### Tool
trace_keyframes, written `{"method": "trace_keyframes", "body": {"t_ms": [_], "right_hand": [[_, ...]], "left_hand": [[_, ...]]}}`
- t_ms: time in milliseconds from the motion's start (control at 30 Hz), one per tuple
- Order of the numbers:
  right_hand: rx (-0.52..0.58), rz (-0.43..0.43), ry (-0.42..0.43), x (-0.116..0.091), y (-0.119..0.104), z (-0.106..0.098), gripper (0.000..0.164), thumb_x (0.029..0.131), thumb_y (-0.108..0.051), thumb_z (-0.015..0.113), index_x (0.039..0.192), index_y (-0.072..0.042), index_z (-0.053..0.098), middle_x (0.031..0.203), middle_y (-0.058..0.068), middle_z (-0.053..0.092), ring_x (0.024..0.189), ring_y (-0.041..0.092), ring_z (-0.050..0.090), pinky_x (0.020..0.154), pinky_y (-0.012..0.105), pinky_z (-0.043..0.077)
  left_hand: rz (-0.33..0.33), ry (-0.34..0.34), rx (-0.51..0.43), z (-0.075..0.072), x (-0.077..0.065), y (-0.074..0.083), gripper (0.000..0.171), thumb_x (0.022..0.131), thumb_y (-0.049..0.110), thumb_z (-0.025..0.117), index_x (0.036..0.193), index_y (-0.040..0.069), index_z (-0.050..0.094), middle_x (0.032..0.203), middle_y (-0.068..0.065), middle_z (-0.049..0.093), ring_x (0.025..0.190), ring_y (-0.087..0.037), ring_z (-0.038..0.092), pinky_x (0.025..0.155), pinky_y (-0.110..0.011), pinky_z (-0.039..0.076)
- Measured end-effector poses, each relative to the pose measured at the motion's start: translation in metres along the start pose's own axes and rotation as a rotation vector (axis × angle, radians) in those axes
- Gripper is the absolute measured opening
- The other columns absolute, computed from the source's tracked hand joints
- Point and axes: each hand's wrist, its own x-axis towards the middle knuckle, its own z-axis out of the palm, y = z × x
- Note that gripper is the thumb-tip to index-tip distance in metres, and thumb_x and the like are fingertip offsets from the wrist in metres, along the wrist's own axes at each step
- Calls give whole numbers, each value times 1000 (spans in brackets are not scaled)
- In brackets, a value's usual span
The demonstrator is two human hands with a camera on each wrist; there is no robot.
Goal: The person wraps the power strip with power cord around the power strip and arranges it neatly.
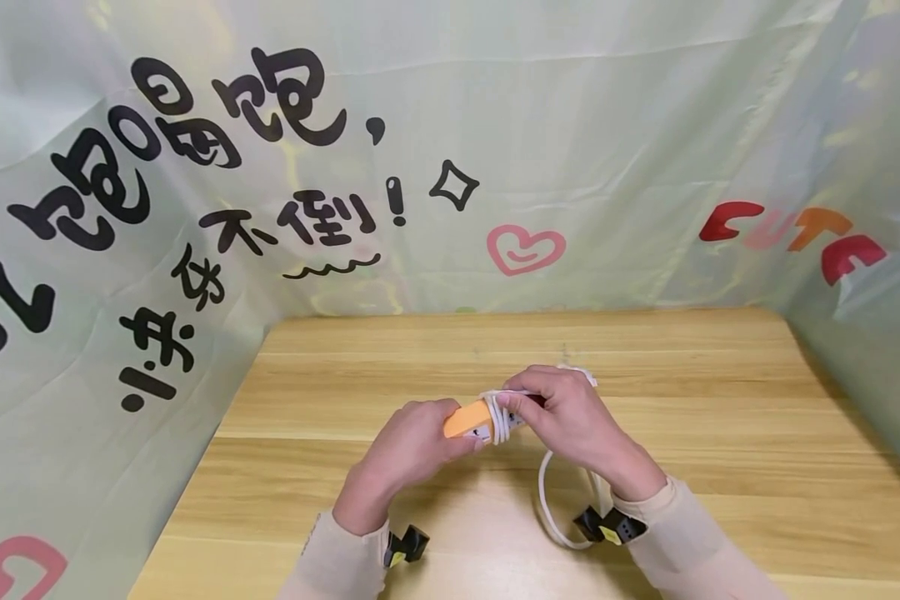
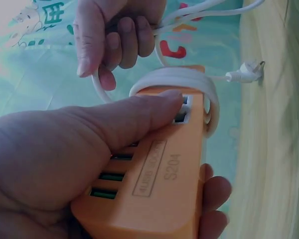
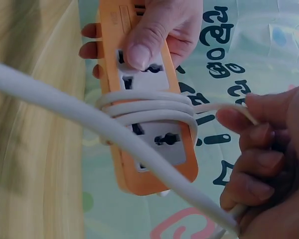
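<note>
My left hand grips one end of an orange power strip, its thumb lying along the socket face in the right wrist view. Several turns of white cord wrap round the middle of the strip, over grey socket panels. Just beside these turns, my right hand pinches the cord between thumb and finger, its other fingers curled. In the left wrist view, the strip's side has a row of USB slots and the marking S204. A white plug hangs at the cord's end.
A loose loop of cord hangs below my right hand, over the wooden table. A printed curtain with black lettering and hearts encloses the back and sides. Small black cameras are strapped to both wrists.
</note>
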Motion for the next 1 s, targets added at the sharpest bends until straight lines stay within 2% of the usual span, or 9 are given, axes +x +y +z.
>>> {"method": "trace_keyframes", "body": {"t_ms": [133,233,333,400,533,667,733,900,1000], "right_hand": [[18,-37,-62,-1,-1,-1,14,101,-7,69,100,-15,81,80,-11,64,63,0,45,55,23,42],[22,-71,-119,-2,-2,-1,21,103,-6,64,116,-13,79,86,-10,63,68,2,47,61,23,44],[14,-99,-149,-2,-3,0,28,104,-4,62,128,-10,75,89,-9,62,72,3,49,65,25,47],[9,-109,-152,-2,-3,1,29,105,-5,61,131,-11,73,86,-10,59,73,2,50,66,25,47],[24,-97,-138,-1,-1,4,24,105,-8,64,125,-16,73,78,-13,55,67,-1,48,62,24,46],[22,-46,-170,1,-2,2,14,105,-15,65,114,-24,71,73,-16,46,61,-1,40,58,23,41],[-8,-4,-208,1,-3,-1,10,107,-18,64,104,-27,68,72,-17,42,60,-1,38,57,23,38],[-122,68,-287,1,-3,-7,22,109,-22,60,87,-26,55,69,-16,38,61,1,38,56,24,36],[-245,40,-255,1,0,-9,22,107,-22,62,87,-23,56,71,-13,42,66,5,43,63,27,40]], "left_hand": [[-45,55,-22,-1,1,-1,26,94,43,78,91,21,65,69,7,55,57,-10,49,53,-28,40],[-82,128,-46,-3,2,-2,28,93,44,79,91,20,65,68,6,55,59,-11,49,54,-29,40],[-111,199,-86,-7,2,-2,28,92,43,80,98,18,70,71,5,57,61,-13,50,55,-30,42],[-121,240,-115,-9,2,-1,29,93,42,80,104,17,72,73,5,59,63,-15,52,56,-31,43],[-137,337,-161,-12,1,1,31,93,43,81,110,17,74,75,4,60,65,-16,52,58,-32,42],[-131,420,-191,-14,0,4,32,91,42,83,109,17,75,76,3,60,66,-17,52,59,-32,42],[-131,446,-203,-13,-1,5,32,90,41,84,110,17,75,77,3,62,67,-17,53,59,-31,43],[-116,524,-208,-13,-1,7,33,89,38,86,110,14,76,77,2,65,63,-16,54,54,-30,45],[-91,549,-205,-13,-1,9,32,89,36,86,109,14,76,77,2,65,63,-16,54,54,-30,45]]}}
